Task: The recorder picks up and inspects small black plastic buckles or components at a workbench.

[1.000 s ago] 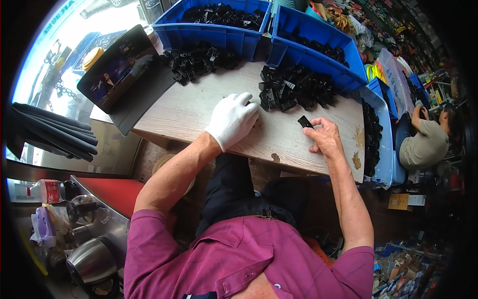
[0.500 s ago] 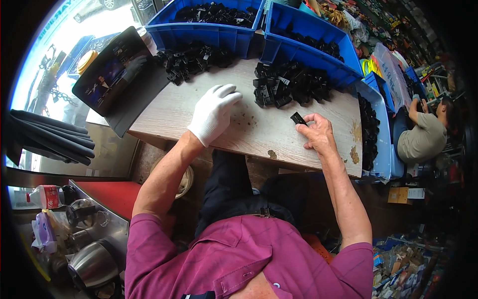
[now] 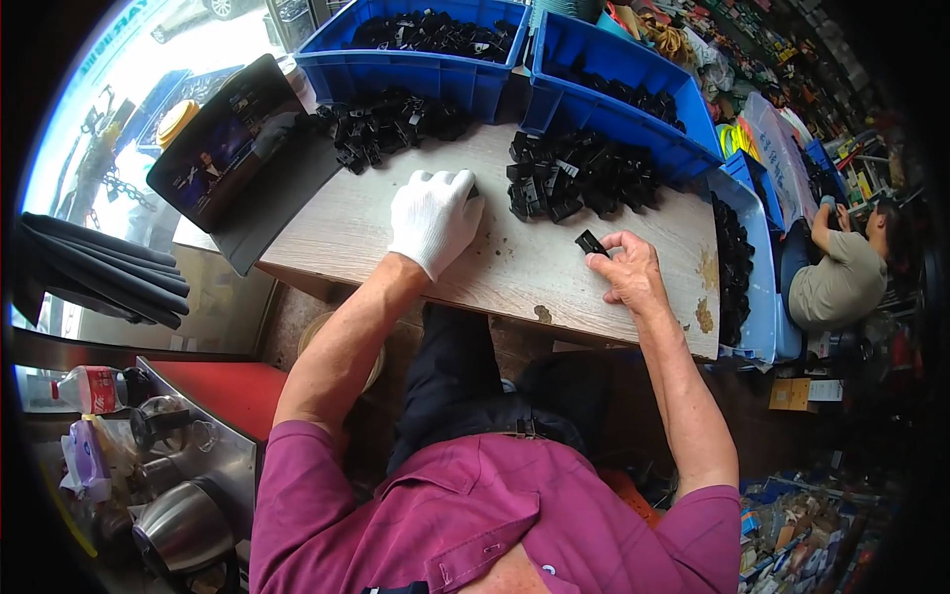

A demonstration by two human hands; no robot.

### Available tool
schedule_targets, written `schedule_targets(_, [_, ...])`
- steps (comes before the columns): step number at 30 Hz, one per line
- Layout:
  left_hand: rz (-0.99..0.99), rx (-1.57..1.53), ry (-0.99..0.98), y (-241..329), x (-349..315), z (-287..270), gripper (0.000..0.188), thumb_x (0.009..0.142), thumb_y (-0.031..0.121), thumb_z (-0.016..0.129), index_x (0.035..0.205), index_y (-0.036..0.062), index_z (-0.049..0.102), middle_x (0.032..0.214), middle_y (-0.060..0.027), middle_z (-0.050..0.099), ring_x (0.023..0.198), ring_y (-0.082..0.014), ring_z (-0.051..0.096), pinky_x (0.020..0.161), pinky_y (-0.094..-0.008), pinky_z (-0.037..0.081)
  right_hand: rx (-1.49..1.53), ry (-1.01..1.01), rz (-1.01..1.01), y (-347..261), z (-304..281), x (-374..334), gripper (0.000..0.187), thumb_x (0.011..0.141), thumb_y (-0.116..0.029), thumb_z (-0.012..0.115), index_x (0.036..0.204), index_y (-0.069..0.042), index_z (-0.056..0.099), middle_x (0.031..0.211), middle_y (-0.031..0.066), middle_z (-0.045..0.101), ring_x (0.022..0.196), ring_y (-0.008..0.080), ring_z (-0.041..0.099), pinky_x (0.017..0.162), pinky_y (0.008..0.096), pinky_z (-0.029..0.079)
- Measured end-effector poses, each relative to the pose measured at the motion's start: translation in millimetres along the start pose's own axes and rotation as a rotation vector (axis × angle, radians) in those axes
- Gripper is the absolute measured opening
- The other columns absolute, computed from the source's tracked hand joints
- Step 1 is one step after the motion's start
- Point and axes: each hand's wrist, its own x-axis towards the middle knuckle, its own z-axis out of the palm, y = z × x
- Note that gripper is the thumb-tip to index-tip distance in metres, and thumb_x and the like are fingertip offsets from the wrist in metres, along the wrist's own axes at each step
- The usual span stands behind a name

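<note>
"One bare right hand (image 3: 633, 272): how did we enter it?"

"Closed in a pinch, thumb and fingers gripping one small black piece (image 3: 591, 244), held over the pale tabletop (image 3: 346, 228)."

"One gloved left hand (image 3: 433, 220)?"

"White knit, back upward, fingers curled. A dark bit (image 3: 473, 192) showed beside the fingers; whether the hand gripped it, we could not tell."

"Step in hand?"

"Handling of single pieces, we judged, with one set apart from the stock. The next move, in our view, called for a steady right pinch and a sure left hold near the tabletop."

"Stock beyond the hands?"

"One right heap (image 3: 574, 176) of black parts, ahead of the right hand; one left heap (image 3: 396, 124), beyond the left hand. Behind these we counted two blue items, a left bin (image 3: 416, 75) and a right bin (image 3: 618, 129), both holding more black parts. One pale blue tub (image 3: 761, 317) stood by the tabletop's right end, dark parts inside."

"Outermost entries?"

"One dark screen (image 3: 220, 163), propped at the left of the tabletop; one person (image 3: 839, 282) in a drab shirt, well off to the right."
</note>
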Motion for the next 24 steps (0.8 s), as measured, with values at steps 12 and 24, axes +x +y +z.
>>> schedule_targets(12, [-0.147,-0.076,0.093,-23,6,21,0.012,0.093,0.019,0.065,0.091,0.0109,0.074,0.089,-0.0118,0.072,0.087,-0.0346,0.068,0.076,-0.045,0.057,0.02,0.015,-0.022,3,0,0,0.029,0.083,-0.017,0.079,0.104,-0.001,0.067,0.06,-0.0037,0.053,0.051,0.0066,0.048,0.042,0.0257,0.045])
schedule_targets(24, [-0.05,-0.059,0.017,-19,1,8,0.016,0.092,0.016,0.067,0.106,0.0101,0.071,0.097,-0.0097,0.074,0.091,-0.0342,0.066,0.08,-0.0435,0.057,-0.001,0.02,-0.018,5,-1,-1,0.028,0.081,-0.017,0.08,0.102,-0.004,0.068,0.06,-0.0046,0.052,0.052,0.0067,0.049,0.042,0.0258,0.046])
